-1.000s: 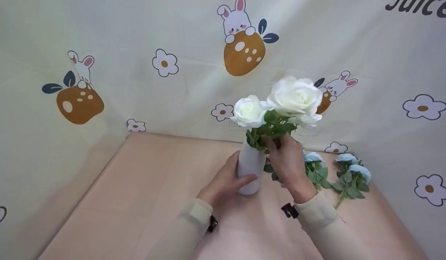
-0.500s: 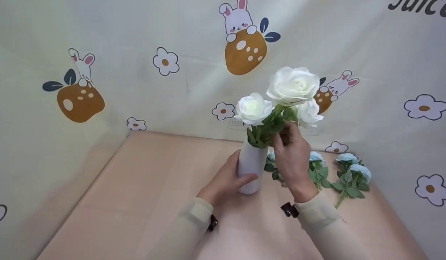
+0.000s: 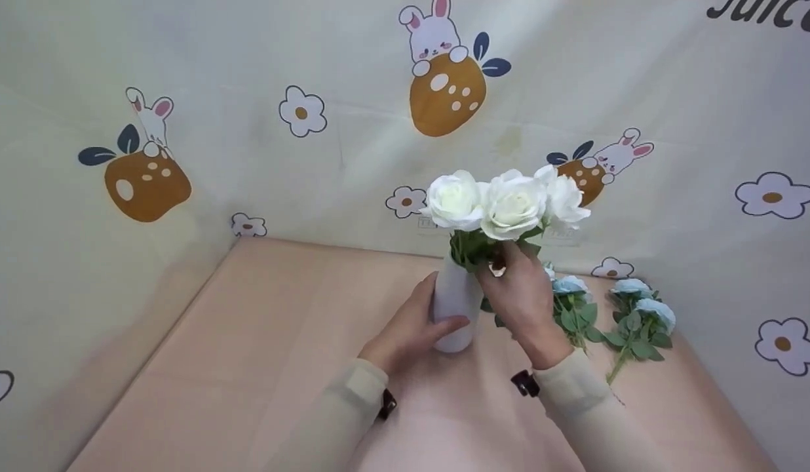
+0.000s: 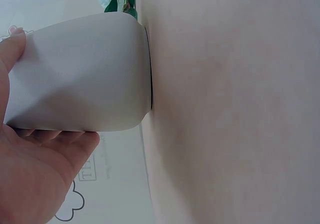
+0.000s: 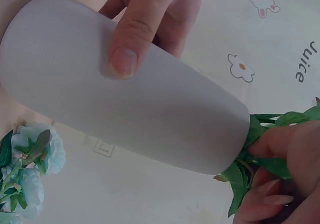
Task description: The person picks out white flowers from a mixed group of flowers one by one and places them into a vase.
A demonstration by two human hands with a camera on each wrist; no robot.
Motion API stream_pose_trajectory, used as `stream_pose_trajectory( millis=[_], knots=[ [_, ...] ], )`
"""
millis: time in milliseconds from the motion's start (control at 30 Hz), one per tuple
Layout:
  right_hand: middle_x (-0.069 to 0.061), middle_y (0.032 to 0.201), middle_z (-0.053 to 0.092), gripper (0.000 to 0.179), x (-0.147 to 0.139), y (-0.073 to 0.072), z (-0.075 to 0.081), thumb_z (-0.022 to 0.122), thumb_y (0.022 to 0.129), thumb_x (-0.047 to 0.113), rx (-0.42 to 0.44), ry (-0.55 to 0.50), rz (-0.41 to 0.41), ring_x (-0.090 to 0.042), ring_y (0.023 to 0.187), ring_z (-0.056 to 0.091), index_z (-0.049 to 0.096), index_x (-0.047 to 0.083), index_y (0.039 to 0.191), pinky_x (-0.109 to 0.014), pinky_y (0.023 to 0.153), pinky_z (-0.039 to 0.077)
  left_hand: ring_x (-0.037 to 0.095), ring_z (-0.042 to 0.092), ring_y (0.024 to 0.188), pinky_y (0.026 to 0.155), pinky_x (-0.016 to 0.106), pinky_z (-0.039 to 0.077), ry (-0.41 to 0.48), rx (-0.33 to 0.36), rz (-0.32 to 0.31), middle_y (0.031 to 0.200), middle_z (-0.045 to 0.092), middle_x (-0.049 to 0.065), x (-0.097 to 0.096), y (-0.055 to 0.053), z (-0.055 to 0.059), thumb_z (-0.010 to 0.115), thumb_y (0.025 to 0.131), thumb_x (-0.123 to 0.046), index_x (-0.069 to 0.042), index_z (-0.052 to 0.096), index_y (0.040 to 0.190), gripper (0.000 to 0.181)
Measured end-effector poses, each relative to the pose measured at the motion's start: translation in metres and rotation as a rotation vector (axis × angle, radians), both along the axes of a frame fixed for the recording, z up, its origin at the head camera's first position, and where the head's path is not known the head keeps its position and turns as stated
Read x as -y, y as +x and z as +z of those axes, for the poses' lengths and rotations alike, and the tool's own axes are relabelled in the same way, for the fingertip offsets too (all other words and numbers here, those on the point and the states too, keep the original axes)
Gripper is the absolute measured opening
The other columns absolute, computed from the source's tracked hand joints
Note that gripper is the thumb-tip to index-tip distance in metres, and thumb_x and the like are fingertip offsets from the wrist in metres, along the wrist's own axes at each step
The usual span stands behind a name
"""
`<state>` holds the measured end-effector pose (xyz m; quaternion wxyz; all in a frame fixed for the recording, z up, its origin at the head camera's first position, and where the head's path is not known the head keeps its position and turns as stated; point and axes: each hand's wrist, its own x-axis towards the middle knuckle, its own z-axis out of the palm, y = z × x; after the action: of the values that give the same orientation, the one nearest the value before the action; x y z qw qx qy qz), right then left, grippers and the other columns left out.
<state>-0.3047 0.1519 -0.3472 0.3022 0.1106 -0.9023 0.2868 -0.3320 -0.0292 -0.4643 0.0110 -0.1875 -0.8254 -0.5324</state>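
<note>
A white vase [image 3: 454,301] stands on the table, tilted slightly, with my left hand [image 3: 408,328] gripping its side. In the left wrist view the fingers and thumb wrap the vase [image 4: 80,74] above its base. Three white roses [image 3: 515,204] rise over the mouth, their green leaves [image 3: 469,248] bunched at the rim. At the right of that rim my right hand [image 3: 523,298] pinches a rose's leafy stem. The right wrist view has the right hand [image 5: 300,169] with its fingertips among the leaves. The lower stems are hidden inside the vase.
Pale blue flowers [image 3: 571,288] with green leaves lie behind the right hand. More blue flowers [image 3: 654,313] lie near the right edge of the pink-covered table [image 3: 267,341]. A printed cloth backdrop [image 3: 352,164] rises behind and at both sides.
The right hand rises slightly to the right, then comes back down toward the vase mouth. The large middle rose drops to the level of the others. The left hand stays on the vase.
</note>
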Motion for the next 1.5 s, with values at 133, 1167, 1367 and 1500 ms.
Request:
stream_pose_trajectory(
  millis=[133, 1167, 1367, 1500],
  knots=[
    [-0.010, 0.090, 0.068, 0.029, 0.002, 0.004, 0.007, 0.074, 0.099, 0.019, -0.022, -0.148, 0.057, -0.026, 0.075, 0.063, 0.062, 0.007, 0.123, -0.039, 0.064, 0.051, 0.027, 0.052, 0.151, 0.129, 0.054, 0.042, 0.005, 0.010, -0.006, 0.168, 0.047, 0.006, 0.001, -0.001, -0.001, 0.082, 0.097, -0.052, -0.021, 0.027, 0.173, 0.099],
    [-0.004, 0.073, 0.066, 0.015, -0.005, 0.003, -0.007, 0.073, 0.104, 0.021, -0.087, -0.143, 0.066, -0.014, 0.059, 0.056, 0.077, 0.009, 0.113, -0.028, 0.054, 0.043, 0.027, 0.052, 0.151, 0.130, 0.054, 0.041, -0.004, 0.009, -0.004, 0.166, 0.049, 0.005, -0.002, -0.001, -0.003, 0.082, 0.097, -0.049, -0.023, 0.029, 0.172, 0.096],
    [0.001, 0.076, 0.068, 0.015, -0.027, 0.013, -0.017, 0.070, 0.103, 0.008, -0.195, -0.171, 0.172, -0.007, 0.059, 0.052, 0.077, 0.007, 0.116, -0.018, 0.052, 0.041, 0.025, 0.050, 0.153, 0.131, 0.053, 0.040, -0.004, 0.016, -0.007, 0.169, 0.048, 0.003, 0.000, 0.000, 0.000, 0.084, 0.096, -0.049, -0.023, 0.028, 0.173, 0.099],
    [0.002, 0.079, 0.070, 0.018, -0.046, 0.017, -0.025, 0.069, 0.103, 0.007, -0.167, -0.132, 0.184, -0.006, 0.063, 0.056, 0.076, 0.006, 0.120, -0.015, 0.057, 0.045, 0.027, 0.047, 0.157, 0.133, 0.053, 0.037, -0.020, 0.007, -0.008, 0.172, 0.044, 0.006, 0.005, 0.002, 0.003, 0.084, 0.095, -0.052, -0.020, 0.026, 0.174, 0.102]
  ],
)
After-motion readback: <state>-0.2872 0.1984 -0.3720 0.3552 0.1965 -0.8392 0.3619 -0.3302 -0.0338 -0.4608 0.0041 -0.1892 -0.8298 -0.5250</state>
